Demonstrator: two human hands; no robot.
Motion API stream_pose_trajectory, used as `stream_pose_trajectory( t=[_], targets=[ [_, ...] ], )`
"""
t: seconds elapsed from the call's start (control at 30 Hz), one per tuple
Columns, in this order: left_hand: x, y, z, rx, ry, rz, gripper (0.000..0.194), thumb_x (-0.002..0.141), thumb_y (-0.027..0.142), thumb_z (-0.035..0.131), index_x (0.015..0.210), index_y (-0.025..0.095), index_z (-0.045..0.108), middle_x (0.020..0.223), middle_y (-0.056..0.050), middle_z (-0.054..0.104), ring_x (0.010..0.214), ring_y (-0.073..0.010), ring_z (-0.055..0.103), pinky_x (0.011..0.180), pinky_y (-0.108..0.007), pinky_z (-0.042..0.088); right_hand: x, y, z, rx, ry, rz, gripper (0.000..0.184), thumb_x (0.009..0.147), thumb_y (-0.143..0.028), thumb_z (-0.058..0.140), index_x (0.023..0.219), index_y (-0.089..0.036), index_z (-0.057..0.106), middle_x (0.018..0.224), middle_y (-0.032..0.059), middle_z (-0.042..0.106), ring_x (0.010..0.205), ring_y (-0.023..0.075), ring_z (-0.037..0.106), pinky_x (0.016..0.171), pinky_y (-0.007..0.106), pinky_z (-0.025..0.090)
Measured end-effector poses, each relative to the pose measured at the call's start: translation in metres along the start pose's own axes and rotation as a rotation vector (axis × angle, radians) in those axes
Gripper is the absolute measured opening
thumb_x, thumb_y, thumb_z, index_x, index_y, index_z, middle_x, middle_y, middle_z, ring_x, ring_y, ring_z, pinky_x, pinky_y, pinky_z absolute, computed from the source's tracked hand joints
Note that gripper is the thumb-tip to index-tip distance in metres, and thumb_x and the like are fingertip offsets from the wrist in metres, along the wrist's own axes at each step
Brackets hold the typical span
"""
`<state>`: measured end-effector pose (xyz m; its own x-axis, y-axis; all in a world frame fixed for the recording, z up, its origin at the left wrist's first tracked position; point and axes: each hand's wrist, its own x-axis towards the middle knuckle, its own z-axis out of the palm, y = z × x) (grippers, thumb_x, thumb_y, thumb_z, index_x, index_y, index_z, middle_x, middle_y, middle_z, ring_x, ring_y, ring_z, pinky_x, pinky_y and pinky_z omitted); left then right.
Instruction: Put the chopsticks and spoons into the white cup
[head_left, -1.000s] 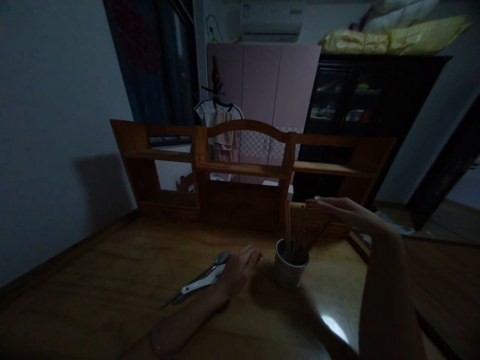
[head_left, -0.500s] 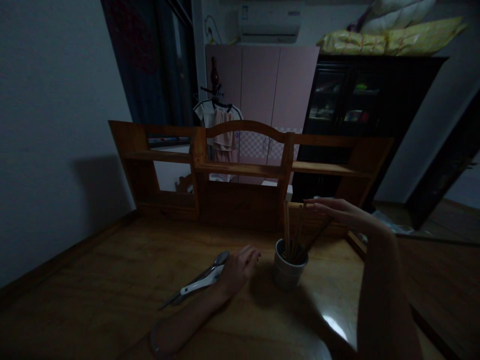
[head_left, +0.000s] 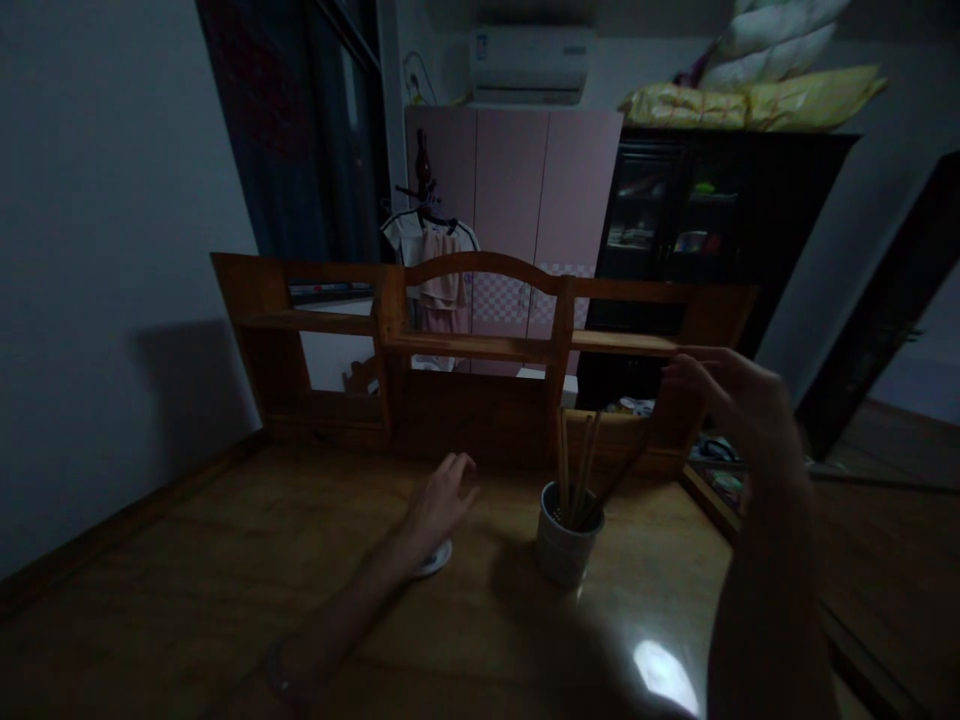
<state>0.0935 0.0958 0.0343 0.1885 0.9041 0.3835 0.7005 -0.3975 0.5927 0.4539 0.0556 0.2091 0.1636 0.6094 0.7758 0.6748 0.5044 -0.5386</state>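
A light-coloured cup (head_left: 568,545) stands on the wooden table, with several pale sticks like chopsticks (head_left: 576,465) upright in it. One dark stick (head_left: 622,470) leans out of the cup to the right. At its upper end my right hand (head_left: 739,395) is raised, with thumb and fingers pinched together; blur softens the contact. Left of the cup, my left hand (head_left: 442,500) hovers with its thumb apart from slightly curled fingers and nothing between them. Under its wrist shows part of a white spoon (head_left: 433,558); the rest is hidden by my forearm.
A wooden shelf unit (head_left: 472,345) runs along the back of the table (head_left: 480,640). A wall (head_left: 112,330) closes the left side. At the right edge is a raised wooden strip (head_left: 709,505). Beyond stand a pink wardrobe (head_left: 510,180) and a dark cabinet (head_left: 735,190).
My right hand has gone from above the sticks to the right and up, its fingers now pinched. My left hand has shifted left over the spoons, hiding most of them. The view has tilted slightly.
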Motion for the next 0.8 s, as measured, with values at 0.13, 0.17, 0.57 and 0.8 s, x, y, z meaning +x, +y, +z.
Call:
stream_pose_trajectory(
  t=[0.13, 0.17, 0.57, 0.8],
  targets=[
    [0.01, -0.036, -0.025, -0.024, -0.192, -0.107, 0.032, 0.06, 0.024, 0.075, 0.089, 0.02, 0.062, 0.092, -0.002, 0.062, 0.088, -0.0202, 0.057, 0.071, -0.025, 0.041, -0.006, -0.027, -0.006, -0.131, 0.174, -0.095, 0.028, 0.092, -0.045, 0.055, 0.1, -0.022, 0.068, 0.081, 0.0025, 0.074, 0.078, 0.0196, 0.072, 0.073, 0.028, 0.052],
    [0.011, -0.044, -0.027, -0.038, -0.236, -0.147, 0.031, 0.057, 0.023, 0.075, 0.085, 0.018, 0.063, 0.087, -0.002, 0.063, 0.084, -0.0202, 0.058, 0.067, -0.025, 0.041, -0.007, -0.033, -0.006, -0.148, 0.2, -0.111, 0.027, 0.092, -0.044, 0.055, 0.097, -0.021, 0.069, 0.078, 0.0022, 0.073, 0.076, 0.0192, 0.072, 0.071, 0.027, 0.052],
    [-0.005, -0.062, -0.032, -0.278, -0.388, -0.308, 0.032, 0.067, 0.034, 0.066, 0.093, 0.014, 0.068, 0.09, -0.007, 0.071, 0.079, -0.0201, 0.065, 0.06, -0.024, 0.044, -0.015, -0.062, 0.0, -0.218, 0.168, -0.153, 0.026, 0.092, -0.038, 0.057, 0.085, -0.018, 0.07, 0.069, 0.0014, 0.071, 0.064, 0.0149, 0.069, 0.059, 0.021, 0.047],
    [0.015, -0.057, -0.049, -0.106, -0.346, -0.261, 0.02, 0.063, 0.028, 0.069, 0.074, 0.012, 0.075, 0.069, -0.006, 0.072, 0.065, -0.0204, 0.064, 0.055, -0.025, 0.042, -0.021, -0.077, -0.002, -0.241, 0.127, -0.18, 0.023, 0.092, -0.036, 0.058, 0.088, -0.019, 0.072, 0.069, 0.0013, 0.071, 0.064, 0.0149, 0.068, 0.057, 0.021, 0.045]
  ],
)
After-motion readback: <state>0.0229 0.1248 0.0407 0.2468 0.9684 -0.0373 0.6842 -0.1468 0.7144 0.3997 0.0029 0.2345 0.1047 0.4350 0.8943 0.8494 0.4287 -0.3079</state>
